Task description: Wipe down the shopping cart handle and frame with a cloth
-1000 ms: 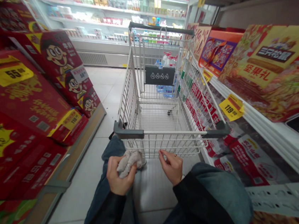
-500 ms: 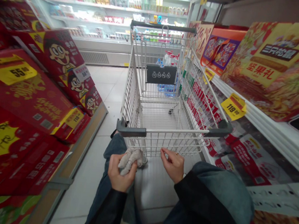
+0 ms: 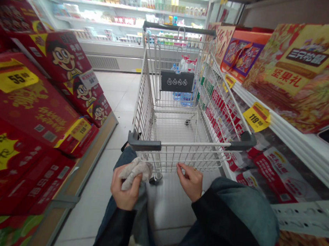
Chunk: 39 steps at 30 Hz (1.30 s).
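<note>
My left hand (image 3: 125, 189) grips a crumpled grey cloth (image 3: 135, 173), which bunches out above my fingers, just behind the near end of a wire shopping cart (image 3: 178, 130). The cart's basket holds no goods that I can make out, apart from a small dark item (image 3: 187, 122) on its wire floor. My right hand (image 3: 190, 182) hangs loosely at the cart's lower rear wires, its fingertips at or very near them. The fingers are slightly curled and hold nothing that I can see.
Red boxes with cartoon faces (image 3: 31, 105) are stacked along the left. Gift boxes (image 3: 302, 71) line a white shelf on the right, with a yellow price tag (image 3: 257, 117). A lit refrigerated shelf unit (image 3: 114, 12) stands ahead, beyond a tiled floor (image 3: 111, 94).
My left hand has shifted left with the cloth, uncovering a cart wheel. My right hand and the cart stay nearly where they were.
</note>
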Each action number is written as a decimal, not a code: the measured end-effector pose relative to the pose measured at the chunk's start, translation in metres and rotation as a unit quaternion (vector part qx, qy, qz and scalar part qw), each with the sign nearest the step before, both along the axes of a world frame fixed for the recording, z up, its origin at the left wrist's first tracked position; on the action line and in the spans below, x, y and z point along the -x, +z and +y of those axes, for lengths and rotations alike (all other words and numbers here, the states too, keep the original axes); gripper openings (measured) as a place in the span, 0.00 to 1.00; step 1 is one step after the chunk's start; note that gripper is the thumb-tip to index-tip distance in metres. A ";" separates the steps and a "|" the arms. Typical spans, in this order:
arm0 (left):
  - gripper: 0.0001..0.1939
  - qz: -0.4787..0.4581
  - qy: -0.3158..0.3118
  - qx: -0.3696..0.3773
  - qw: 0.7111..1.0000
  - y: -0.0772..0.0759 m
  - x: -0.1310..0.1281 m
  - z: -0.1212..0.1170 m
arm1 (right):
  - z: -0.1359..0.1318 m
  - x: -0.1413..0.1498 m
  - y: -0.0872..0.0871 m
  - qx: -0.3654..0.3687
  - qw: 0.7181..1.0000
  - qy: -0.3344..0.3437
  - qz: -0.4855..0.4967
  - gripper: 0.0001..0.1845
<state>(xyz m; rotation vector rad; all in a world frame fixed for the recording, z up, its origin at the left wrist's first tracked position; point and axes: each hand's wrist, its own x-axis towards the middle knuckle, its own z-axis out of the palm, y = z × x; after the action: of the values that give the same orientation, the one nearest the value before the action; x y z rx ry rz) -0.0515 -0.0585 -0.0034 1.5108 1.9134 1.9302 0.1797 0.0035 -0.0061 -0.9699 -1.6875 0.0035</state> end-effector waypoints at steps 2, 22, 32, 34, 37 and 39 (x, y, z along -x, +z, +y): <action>0.16 -0.027 -0.013 0.019 0.999 -0.002 0.002 0.001 | 0.000 0.000 0.001 0.001 1.000 0.002 0.000 0.05; 0.25 -0.118 0.096 0.018 0.988 0.018 0.011 0.000 | -0.001 0.008 -0.002 0.013 1.000 0.000 0.025 0.06; 0.23 -0.010 0.039 -0.029 0.999 0.034 -0.002 -0.002 | 0.002 0.012 -0.002 0.015 1.000 -0.011 0.007 0.08; 0.24 -0.007 0.057 -0.031 0.998 0.037 -0.006 -0.004 | 0.003 0.011 -0.003 0.015 1.000 -0.011 0.006 0.08; 0.26 -0.008 0.085 -0.030 0.996 0.046 -0.014 -0.006 | 0.004 0.009 -0.003 0.012 1.000 -0.002 -0.005 0.08; 0.26 -0.006 0.074 -0.019 0.997 0.051 -0.017 -0.007 | 0.003 0.008 -0.003 0.006 1.000 0.006 -0.016 0.08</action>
<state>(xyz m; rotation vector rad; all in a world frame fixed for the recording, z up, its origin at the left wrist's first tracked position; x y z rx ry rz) -0.0349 -0.0654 0.0478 1.4000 2.0483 2.0408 0.1722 0.0068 -0.0093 -0.9738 -1.7246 0.0061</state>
